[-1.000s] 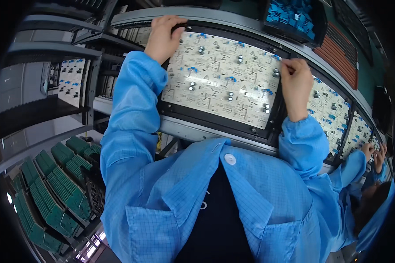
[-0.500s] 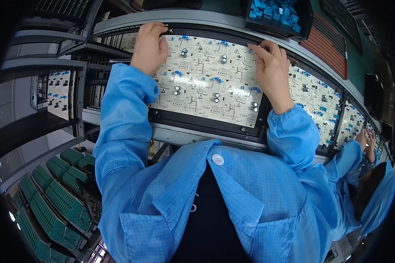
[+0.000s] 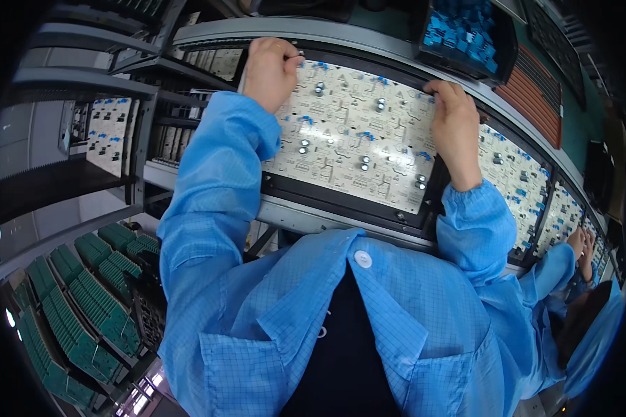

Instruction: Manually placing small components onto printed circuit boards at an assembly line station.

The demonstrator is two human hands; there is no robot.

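Board: pale cream circuit board (image 3: 351, 139), a wide rectangle printed with fine dark tracing, dotted with small blue parts and several round silver-topped parts; it sits in a black frame (image 3: 341, 201) on the grey conveyor rail (image 3: 313, 217), straight ahead of the person's chest.

Left hand: left hand (image 3: 270, 69) lies at the board's upper left corner, fingers curled down over the edge, knuckles up (whether the fingertips pinch the edge or only press on it cannot be told).

Right hand: right hand (image 3: 455, 132) lies along the board's right edge, fingers bent over the upper right corner, palm and wrist resting on the board's side; it touches the board, not spread wide.

Sleeves: both forearms in light blue checked coat sleeves (image 3: 209, 187).

Neighbours on the rail: more cream boards (image 3: 518, 187) in frames to the right, just beside this one; a co-worker's hand (image 3: 579, 244) rests on one further along.

Above: black bin of blue parts (image 3: 466, 31) beyond the rail.

Lower left: rows of green boards (image 3: 83, 313) stacked in racks, well apart from the hands.
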